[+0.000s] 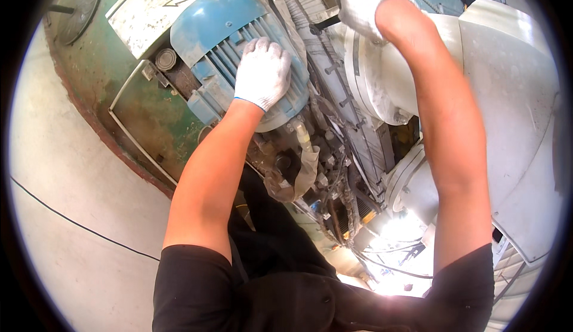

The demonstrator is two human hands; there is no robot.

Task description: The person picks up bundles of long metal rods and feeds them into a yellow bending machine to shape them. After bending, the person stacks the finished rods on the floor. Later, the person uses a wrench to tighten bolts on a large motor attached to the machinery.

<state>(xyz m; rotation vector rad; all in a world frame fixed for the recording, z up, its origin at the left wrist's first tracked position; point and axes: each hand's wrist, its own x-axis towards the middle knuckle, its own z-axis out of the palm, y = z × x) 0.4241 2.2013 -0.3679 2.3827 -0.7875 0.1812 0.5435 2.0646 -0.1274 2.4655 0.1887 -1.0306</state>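
My left hand (263, 73), in a white knit glove, rests on the cooling fins of a blue electric motor (210, 17). Its fingers are curled down against the fins, with the tips hidden. Up at the top edge, my right hand (369, 5), also gloved in white, is closed beside a white rounded machine housing (439, 45). A short black bar (325, 23) sticks out to the left from under this glove. Whether the fingers grip that bar or something else is hidden by the hand's back.
A ribbed tape-wrapped hose (307, 174) and tangled cables (346, 198) lie below the motor. At far left stand a round dark disc (80, 13) and a bent pale rod (136, 136). White flanged pipework (412, 180) is close to my right arm. Strong glare hides part of the lower right.
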